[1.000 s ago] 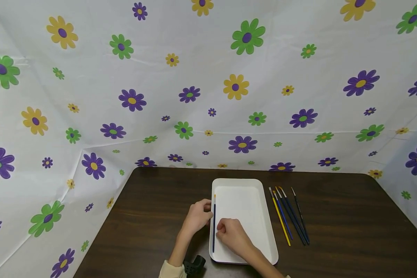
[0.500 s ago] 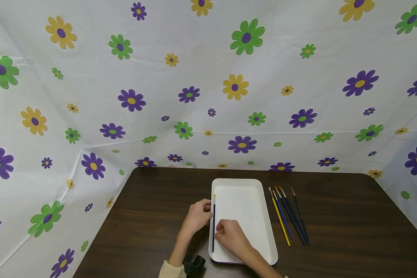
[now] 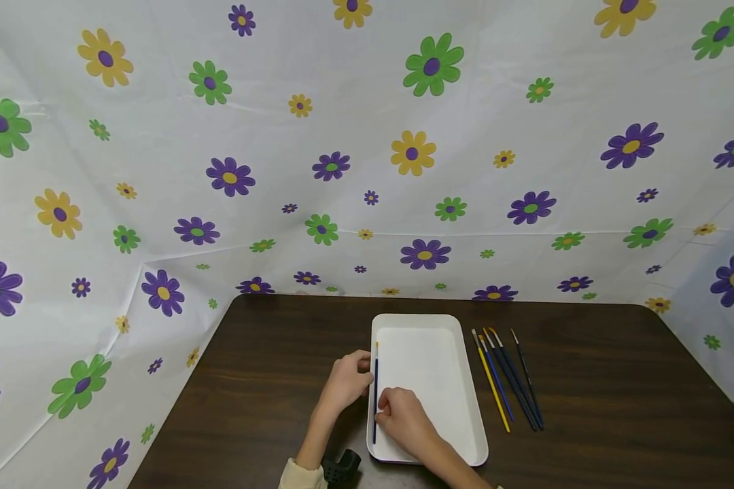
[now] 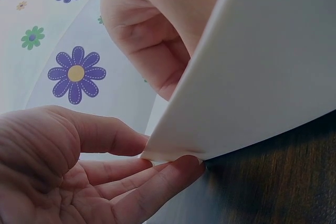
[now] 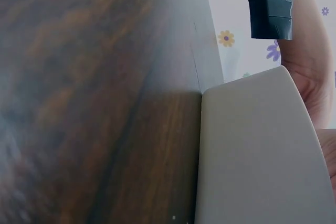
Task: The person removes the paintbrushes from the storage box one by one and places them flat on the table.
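Note:
A white rectangular tray [image 3: 440,373] lies lengthwise on the table. Inside it, along the left wall, rests a paintbrush [image 3: 376,392] with a dark blue handle and its bristles toward the far end. My left hand [image 3: 345,382] grips the tray's left rim; in the left wrist view, the thumb is on the rim and the fingers are beneath it. Over the tray, my right hand [image 3: 405,420] has its fingers curled inward, the tips touching the brush's lower handle. The right wrist view shows only the tray's outer wall [image 5: 257,150], hiding the right fingers.
Several paintbrushes with yellow, blue and dark handles, among them a yellow one [image 3: 494,390], lie right of the tray. A black wrist device [image 3: 342,467] sits by the left forearm. A flowered white cloth [image 3: 342,136] hangs behind the dark wooden table [image 3: 612,380].
My right hand has shifted slightly left and nearer to me, closing the small gap to the brush. The left hand, tray and brushes keep their places.

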The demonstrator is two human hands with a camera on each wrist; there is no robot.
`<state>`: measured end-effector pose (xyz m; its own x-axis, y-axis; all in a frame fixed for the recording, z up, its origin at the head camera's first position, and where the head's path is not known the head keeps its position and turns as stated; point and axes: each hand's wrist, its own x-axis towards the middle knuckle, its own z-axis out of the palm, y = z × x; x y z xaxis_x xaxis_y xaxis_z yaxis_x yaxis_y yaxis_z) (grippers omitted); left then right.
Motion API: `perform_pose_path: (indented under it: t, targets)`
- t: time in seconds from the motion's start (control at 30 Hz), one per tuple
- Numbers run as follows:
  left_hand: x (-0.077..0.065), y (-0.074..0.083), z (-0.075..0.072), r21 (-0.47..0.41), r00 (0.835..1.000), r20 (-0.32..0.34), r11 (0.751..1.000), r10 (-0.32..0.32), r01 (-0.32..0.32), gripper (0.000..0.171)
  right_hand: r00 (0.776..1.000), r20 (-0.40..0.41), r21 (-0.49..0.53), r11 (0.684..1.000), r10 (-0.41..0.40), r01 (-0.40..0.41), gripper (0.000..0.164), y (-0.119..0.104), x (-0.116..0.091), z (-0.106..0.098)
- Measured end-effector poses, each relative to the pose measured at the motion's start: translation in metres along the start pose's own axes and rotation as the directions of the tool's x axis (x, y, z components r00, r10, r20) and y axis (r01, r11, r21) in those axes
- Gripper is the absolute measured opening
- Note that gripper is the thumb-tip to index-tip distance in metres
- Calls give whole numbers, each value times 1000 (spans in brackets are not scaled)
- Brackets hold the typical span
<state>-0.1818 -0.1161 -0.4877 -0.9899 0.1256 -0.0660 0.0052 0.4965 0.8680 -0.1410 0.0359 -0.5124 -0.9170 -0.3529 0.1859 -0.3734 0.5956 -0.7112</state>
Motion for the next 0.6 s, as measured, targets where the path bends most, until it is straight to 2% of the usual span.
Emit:
perform_pose_path:
  t: [0.6]
  targets:
    - [0,-1,0,-17,1000,0,1000,10,-10,36,999,-2,16,999,40,-40,23,0,0,1]
